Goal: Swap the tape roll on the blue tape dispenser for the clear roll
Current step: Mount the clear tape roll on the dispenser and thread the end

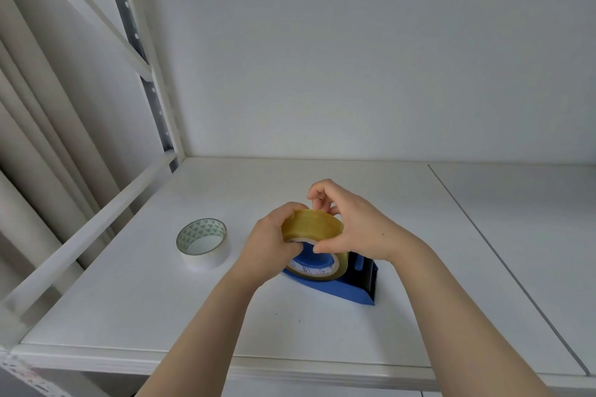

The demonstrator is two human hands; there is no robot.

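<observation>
Out on the left, the white roll (203, 244) with the green-patterned core lies flat on the shelf (129, 306), well apart from the action. It looks like the one already taken off, so the first half of the swap reads as done. Beyond it the shelf's front rail (80, 235) runs close along the left side, so there's not much slack that way.

Now the left hand (271, 248): fingers (295, 208) curled over the clear roll's (311, 226) upper left edge, thumb tucked at the core, a firm wrap. The clear roll sits on the hub of the blue tape dispenser (335, 290), tilted up towards the camera. Whether it's pushed fully home, I can't tell.

Right hand (358, 229) next: thumb on the near edge, fingertips pinched together at the top, possibly picking at the tape's free end, though that's too small to confirm.

Likely still to come: seating the roll and drawing tape to the serrated cutter (374, 284) at the dispenser's right end. Mind those teeth. Further right, bare shelf, plenty of room; the back wall (354, 74) stands well clear.
</observation>
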